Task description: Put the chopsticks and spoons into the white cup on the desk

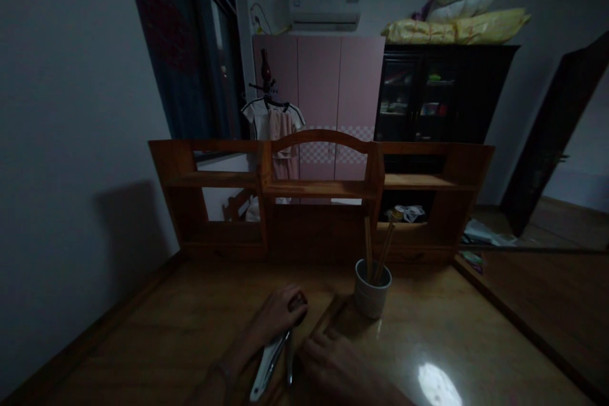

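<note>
My left hand [280, 316] curls over a small dark, rounded object [298, 302] on the wooden desk. Just below that hand lies a hand tool with a white handle [267, 365] and a slim metal handle [289, 358]. Its upper end is hidden by my fingers, so I cannot tell its kind. To the right, my right hand [330, 355] is low over the desk with bent fingers, at the near end of a slanting wooden stick [326, 317], chopstick-like. Dim light blurs the grip. Behind it stands a pale cup [372, 297] holding wooden sticks [368, 247].
A wooden shelf unit [318, 189] runs along the desk's far edge, just behind the cup. The wall [85, 139] rises at the left. A raised rim [518, 323] edges the desk [181, 336] on the right. Light glares off the surface near my right forearm.
</note>
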### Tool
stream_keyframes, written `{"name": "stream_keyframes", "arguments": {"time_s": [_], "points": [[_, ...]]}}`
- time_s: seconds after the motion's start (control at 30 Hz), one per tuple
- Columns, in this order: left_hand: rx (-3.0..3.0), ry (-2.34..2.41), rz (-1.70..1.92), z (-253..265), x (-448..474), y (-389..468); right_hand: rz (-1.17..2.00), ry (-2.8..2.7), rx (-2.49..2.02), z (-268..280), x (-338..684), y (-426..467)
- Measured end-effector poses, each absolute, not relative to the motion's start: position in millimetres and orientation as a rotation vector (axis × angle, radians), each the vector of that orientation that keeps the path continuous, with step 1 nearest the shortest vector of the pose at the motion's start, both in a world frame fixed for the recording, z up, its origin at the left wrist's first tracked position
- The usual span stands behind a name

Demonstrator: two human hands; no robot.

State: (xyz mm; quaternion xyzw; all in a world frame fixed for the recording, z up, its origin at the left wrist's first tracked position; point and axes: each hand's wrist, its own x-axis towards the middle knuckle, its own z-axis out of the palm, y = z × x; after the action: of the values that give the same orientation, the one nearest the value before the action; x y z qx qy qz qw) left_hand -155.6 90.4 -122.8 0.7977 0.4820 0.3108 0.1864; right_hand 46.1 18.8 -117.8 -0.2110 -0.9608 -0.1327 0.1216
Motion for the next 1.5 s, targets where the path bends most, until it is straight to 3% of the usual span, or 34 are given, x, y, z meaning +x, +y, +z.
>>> {"name": "stream_keyframes", "arguments": {"time_s": [0.3, 0.63, 0.9, 1.07, 1.23, 1.37, 1.5], "points": [[2.150, 1.289, 0.855, -127.3, -157.0, 95.6, -0.613, -2.963, -0.615, -94.1, 27.7, 6.6], [1.994, 1.174, 0.916, -139.2, -160.1, 101.2, -0.407, -2.910, -0.401, -86.7, 58.5, -16.1], [2.036, 1.176, 0.951, -131.0, -157.9, 91.8, 0.307, -2.033, -0.725, -35.7, 107.4, -34.1], [2.032, 1.217, 1.022, -108.7, -160.2, 84.7, 0.529, -1.639, -1.026, -40.8, 136.3, -44.6], [1.889, 1.066, 1.353, -46.5, -133.1, 40.7, 0.647, -1.558, -1.112, -43.3, 149.6, -62.0], [1.910, 0.746, 1.074, -18.5, -80.3, -13.2, 0.625, -1.705, -1.165, -35.6, 153.3, -67.1], [1.698, 0.553, 0.712, -38.3, -38.5, -34.3, 0.594, -1.723, -1.116, -41.8, 147.7, -61.6]]}}
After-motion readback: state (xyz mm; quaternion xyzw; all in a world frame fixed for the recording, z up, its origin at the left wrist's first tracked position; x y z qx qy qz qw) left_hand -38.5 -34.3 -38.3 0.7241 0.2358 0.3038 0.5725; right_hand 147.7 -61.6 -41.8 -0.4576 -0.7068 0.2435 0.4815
